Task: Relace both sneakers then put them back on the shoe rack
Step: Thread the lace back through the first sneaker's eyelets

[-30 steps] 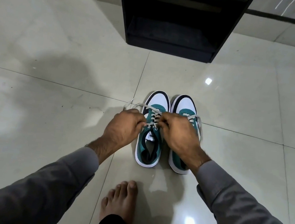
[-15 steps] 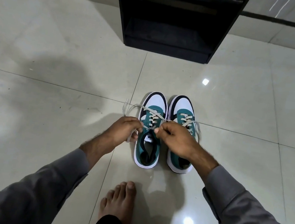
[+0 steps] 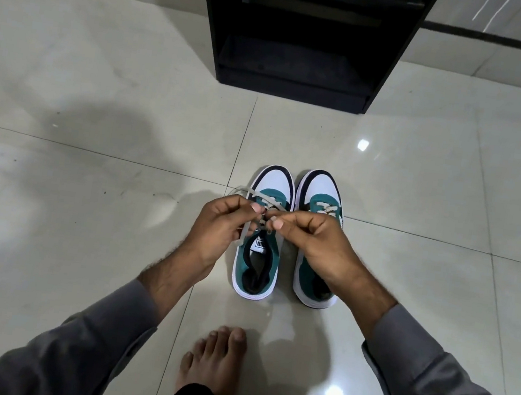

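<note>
Two teal, white and black sneakers stand side by side on the tiled floor, toes pointing away from me. Over the left sneaker my left hand and my right hand each pinch an end of its grey lace, thumbs nearly touching above the tongue. A loop of that lace trails off to the left. The right sneaker is laced; my right hand covers its middle. The black shoe rack stands on the floor beyond the sneakers, its lower shelves bare.
My bare foot rests on the glossy tiles just behind the sneakers. Grey sleeves reach in from both lower corners. A wall with a dark skirting line runs behind the rack.
Both hands have lifted off the left sneaker and come together above its tongue, drawing the lace ends up. The sneakers have stayed in place.
</note>
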